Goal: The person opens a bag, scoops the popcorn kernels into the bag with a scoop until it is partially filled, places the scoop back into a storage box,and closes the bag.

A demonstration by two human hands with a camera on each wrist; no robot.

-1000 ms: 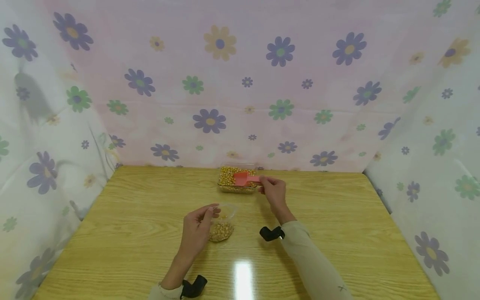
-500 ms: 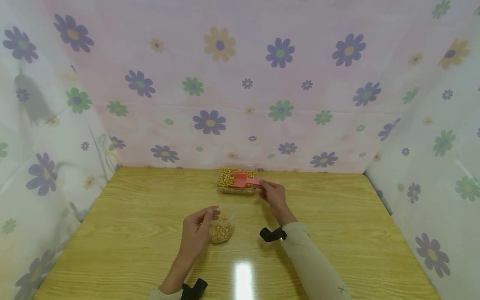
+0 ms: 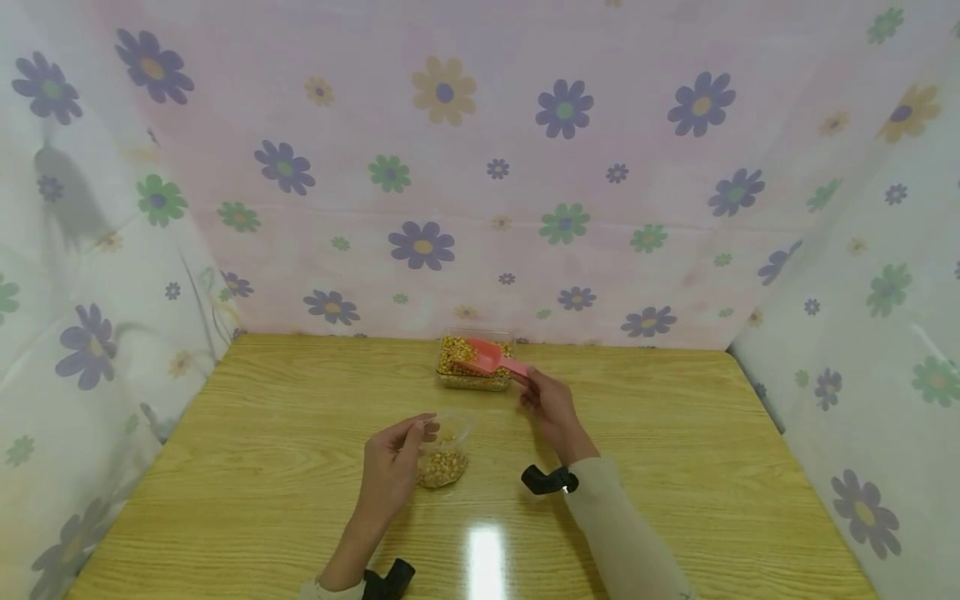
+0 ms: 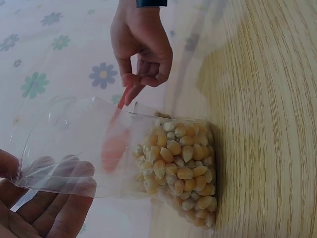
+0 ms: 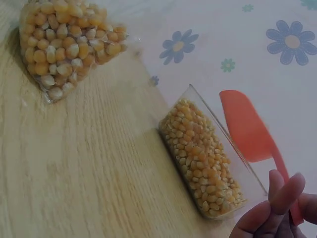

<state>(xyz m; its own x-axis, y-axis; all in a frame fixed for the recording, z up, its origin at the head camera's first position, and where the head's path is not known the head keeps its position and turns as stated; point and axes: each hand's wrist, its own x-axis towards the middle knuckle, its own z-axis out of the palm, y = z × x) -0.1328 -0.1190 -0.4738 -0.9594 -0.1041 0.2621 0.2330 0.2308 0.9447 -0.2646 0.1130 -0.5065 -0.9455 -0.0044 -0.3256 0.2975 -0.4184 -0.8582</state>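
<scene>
My left hand [image 3: 390, 467] pinches the rim of a clear plastic bag [image 4: 64, 144] and holds its mouth up. Corn kernels [image 4: 183, 166] fill the lower part of the bag, which rests on the table. My right hand [image 3: 553, 408] pinches the handle of a red scoop [image 3: 487, 357]. The scoop is tilted above a clear rectangular container [image 3: 476, 383] of corn kernels [image 5: 198, 158]. In the right wrist view the scoop's outer side [image 5: 247, 129] shows beyond the container wall; what it carries inside is hidden there.
The wood-grain table [image 3: 247, 467] reaches to a flowered cloth [image 3: 480, 167] at the back, with more cloth at both sides. The container stands near the table's back edge, behind the bag. Black camera mounts [image 3: 550, 480] sit at both wrists.
My right hand has drawn slightly back towards me, and the scoop has turned and tilted, its handle now slanting down to the right. My left hand and the bag have stayed almost still.
</scene>
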